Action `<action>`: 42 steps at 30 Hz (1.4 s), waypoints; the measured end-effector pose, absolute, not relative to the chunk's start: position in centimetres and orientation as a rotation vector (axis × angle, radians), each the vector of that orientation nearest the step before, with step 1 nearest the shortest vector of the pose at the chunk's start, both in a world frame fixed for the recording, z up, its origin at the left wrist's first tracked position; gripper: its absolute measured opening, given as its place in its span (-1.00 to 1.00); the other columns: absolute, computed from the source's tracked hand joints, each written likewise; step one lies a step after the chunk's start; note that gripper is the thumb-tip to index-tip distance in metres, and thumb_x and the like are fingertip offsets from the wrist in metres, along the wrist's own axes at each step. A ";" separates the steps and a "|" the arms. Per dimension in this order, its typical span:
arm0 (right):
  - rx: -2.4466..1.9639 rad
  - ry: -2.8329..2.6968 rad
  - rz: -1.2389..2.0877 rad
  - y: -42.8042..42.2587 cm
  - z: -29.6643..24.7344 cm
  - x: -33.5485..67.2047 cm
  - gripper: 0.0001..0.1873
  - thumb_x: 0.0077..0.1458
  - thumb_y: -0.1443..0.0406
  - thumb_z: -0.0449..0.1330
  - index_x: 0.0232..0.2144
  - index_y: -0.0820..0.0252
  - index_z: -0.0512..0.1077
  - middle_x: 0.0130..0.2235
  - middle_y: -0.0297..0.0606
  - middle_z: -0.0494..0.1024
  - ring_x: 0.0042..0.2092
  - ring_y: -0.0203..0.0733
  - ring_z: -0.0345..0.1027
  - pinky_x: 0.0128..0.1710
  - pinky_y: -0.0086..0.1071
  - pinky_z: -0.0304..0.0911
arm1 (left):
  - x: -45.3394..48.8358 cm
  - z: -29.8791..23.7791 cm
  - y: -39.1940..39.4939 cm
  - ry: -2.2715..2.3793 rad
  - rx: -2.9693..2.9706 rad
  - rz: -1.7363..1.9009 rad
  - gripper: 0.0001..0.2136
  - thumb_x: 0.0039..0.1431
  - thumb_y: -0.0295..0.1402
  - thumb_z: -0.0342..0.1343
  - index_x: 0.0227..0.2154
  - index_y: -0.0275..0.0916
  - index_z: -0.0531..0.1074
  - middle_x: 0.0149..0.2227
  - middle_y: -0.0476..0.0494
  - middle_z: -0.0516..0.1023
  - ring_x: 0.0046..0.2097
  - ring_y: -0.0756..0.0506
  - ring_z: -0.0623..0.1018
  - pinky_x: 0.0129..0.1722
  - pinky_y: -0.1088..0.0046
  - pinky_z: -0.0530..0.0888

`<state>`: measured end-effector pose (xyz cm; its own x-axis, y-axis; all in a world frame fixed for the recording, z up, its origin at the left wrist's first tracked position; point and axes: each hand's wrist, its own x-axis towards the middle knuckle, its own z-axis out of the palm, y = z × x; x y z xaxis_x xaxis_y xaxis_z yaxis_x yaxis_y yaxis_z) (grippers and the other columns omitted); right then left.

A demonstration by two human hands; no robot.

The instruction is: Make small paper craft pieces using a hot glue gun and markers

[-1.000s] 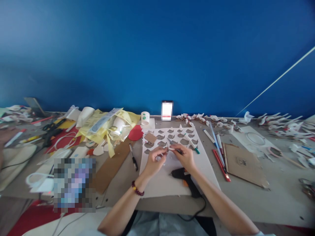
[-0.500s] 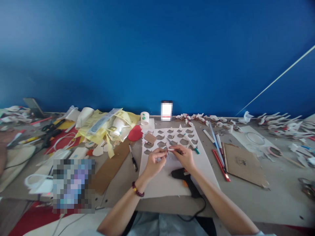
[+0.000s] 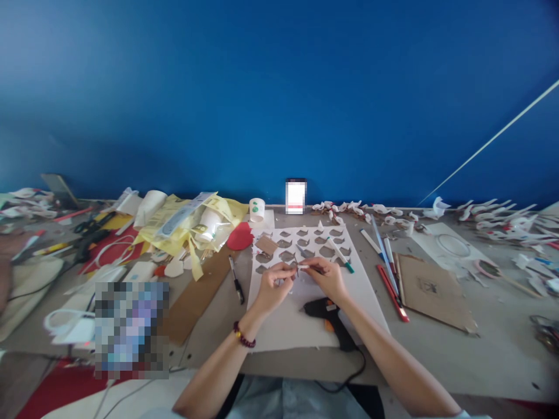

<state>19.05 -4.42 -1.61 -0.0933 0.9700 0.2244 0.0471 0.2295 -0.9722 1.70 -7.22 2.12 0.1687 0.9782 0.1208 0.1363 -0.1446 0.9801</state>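
My left hand [image 3: 278, 283] and my right hand [image 3: 325, 277] meet fingertip to fingertip above a white sheet [image 3: 288, 331] with rows of leaf-shaped cut-outs. My right fingers pinch a small white piece [image 3: 302, 267], with something thin and dark beside it. My left thumb and fingers are closed at the same spot; what they grip is too small to name. Under my right wrist lies a black glue gun [image 3: 331, 317], its nozzle pointing left. A teal-capped marker [image 3: 341, 256] and a small brown cardboard piece [image 3: 266, 245] rest on the sheet.
Left are a black pen [image 3: 236, 282], a cardboard strip [image 3: 196, 297], a red disc [image 3: 240, 235], a yellow bag [image 3: 174, 224] and a paper cup [image 3: 257, 210]. Right are a red cutter [image 3: 392, 294], a cardboard piece [image 3: 430, 288] and white paper shapes [image 3: 502, 221]. Someone's hand shows far left.
My hands stay together at nearly the same place, with only slight shifts of the fingers. Nothing else on the table has visibly moved.
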 end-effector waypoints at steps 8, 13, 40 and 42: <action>-1.036 -1.412 1.087 -4.4 -2.1 19.1 -0.88 -0.06 0.26 0.26 -0.39 0.14 0.52 -0.32 -0.24 0.62 -0.27 -0.16 0.50 -0.22 -0.30 0.39 | 1.8 2.5 -7.4 1.148 1.453 1.068 -0.82 0.01 -0.39 0.05 -0.45 -0.28 0.56 -0.42 -0.12 0.41 -0.42 0.02 0.36 -0.56 0.59 0.27; -1.056 -1.407 1.081 -4.3 -2.0 19.0 -0.85 -0.07 0.22 0.26 -0.41 0.16 0.52 -0.34 -0.22 0.62 -0.28 -0.15 0.50 -0.23 -0.28 0.40 | 1.9 2.7 -7.4 1.140 1.424 1.062 -0.82 0.00 -0.38 0.06 -0.42 -0.28 0.56 -0.42 -0.12 0.39 -0.43 0.03 0.35 -0.60 0.61 0.26; -1.051 -1.396 1.107 -4.4 -2.0 19.1 -0.82 -0.08 0.19 0.26 -0.41 0.15 0.53 -0.35 -0.22 0.62 -0.31 -0.16 0.51 -0.27 -0.30 0.42 | 1.9 2.7 -7.3 1.117 1.450 1.068 -0.81 0.03 -0.35 0.05 -0.55 -0.30 0.49 -0.47 -0.09 0.35 -0.46 0.04 0.32 -0.58 0.58 0.25; -1.052 -1.402 1.105 -4.4 -2.0 19.1 -0.82 -0.07 0.18 0.26 -0.41 0.15 0.53 -0.35 -0.22 0.62 -0.31 -0.15 0.51 -0.26 -0.29 0.42 | 1.8 2.6 -7.3 1.120 1.462 1.067 -0.81 0.04 -0.35 0.04 -0.56 -0.29 0.49 -0.48 -0.08 0.35 -0.45 0.03 0.33 -0.55 0.57 0.25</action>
